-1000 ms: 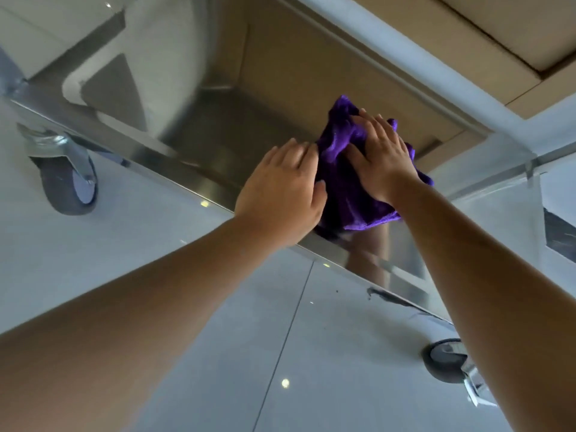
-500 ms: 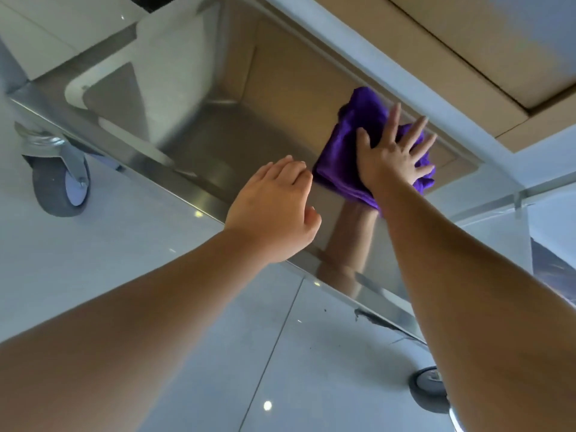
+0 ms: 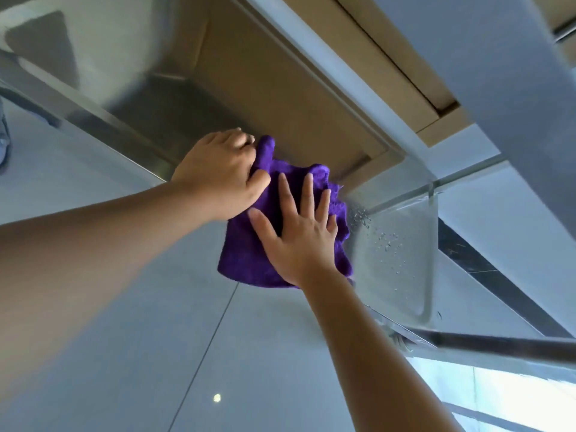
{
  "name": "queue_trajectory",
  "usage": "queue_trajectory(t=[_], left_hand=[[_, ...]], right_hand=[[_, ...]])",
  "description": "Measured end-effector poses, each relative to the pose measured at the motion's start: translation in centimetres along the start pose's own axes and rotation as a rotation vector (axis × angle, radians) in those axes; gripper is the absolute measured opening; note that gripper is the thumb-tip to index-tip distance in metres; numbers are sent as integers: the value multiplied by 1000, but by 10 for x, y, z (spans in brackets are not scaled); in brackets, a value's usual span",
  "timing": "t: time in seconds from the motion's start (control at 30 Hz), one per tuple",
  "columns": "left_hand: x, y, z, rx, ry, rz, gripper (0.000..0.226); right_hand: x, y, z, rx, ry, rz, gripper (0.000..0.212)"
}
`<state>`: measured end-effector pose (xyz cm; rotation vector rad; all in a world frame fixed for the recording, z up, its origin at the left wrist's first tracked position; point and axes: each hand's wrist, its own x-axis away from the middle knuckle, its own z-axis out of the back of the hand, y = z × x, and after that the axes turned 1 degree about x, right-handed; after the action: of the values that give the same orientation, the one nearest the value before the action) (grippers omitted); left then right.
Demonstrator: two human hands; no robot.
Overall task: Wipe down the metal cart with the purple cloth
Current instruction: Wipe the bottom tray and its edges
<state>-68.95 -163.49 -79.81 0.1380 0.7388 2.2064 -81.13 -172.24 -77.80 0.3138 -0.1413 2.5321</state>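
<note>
Nearest the camera, 2 bare forearms reach forward over a glossy pale grey tiled floor [image 3: 131, 353], which is crossed by a thin dark grout line and carries 1 small bright reflected light spot. The right hand [image 3: 299, 232] lies flat on the crumpled purple microfibre cloth [image 3: 246, 260], its fingers [image 3: 307, 194] straight and spread, thumb out to the left, palm pressing the fabric down without curling round it. The left hand [image 3: 218, 176] sits just beside and slightly beyond the right, its fingers curled, bunching and gripping the cloth's upper left corner, a fold of which stands up past the knuckles. The cloth rests on the near edge of the shiny stainless-steel metal cart [image 3: 174, 116], overhanging the rim toward the floor. The cart's polished shelf surface is blurred and mirrors tan and white shapes from its surroundings. To the right of the cloth, a rounded-corner steel panel [image 3: 402, 244] of the cart shows scattered small water droplets. A blurred grey metal bar [image 3: 498, 342] crosses the lower right, at the panel's bottom edge. Farther off, a tan wooden cabinet front [image 3: 383, 57] with a dark seam runs diagonally across the top, bordered by a pale grey-white frame [image 3: 498, 98]. At the far left edge a dark object is partly visible, too cropped to identify.
</note>
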Motion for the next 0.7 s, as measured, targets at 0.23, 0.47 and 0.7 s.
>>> queue_trajectory(t=[0.23,0.47,0.7], left_hand=[[2,-2,4,11,-30,-5,36],[-4,5,-2,-82,-3,3,50],[-9,52,-27,-55,-91,-18,52]], right_hand=[[49,40,-31,121,298,54,56],[54,93,-26,-25,277,-90,69],[-11,90,0,-125,76,-186,57]])
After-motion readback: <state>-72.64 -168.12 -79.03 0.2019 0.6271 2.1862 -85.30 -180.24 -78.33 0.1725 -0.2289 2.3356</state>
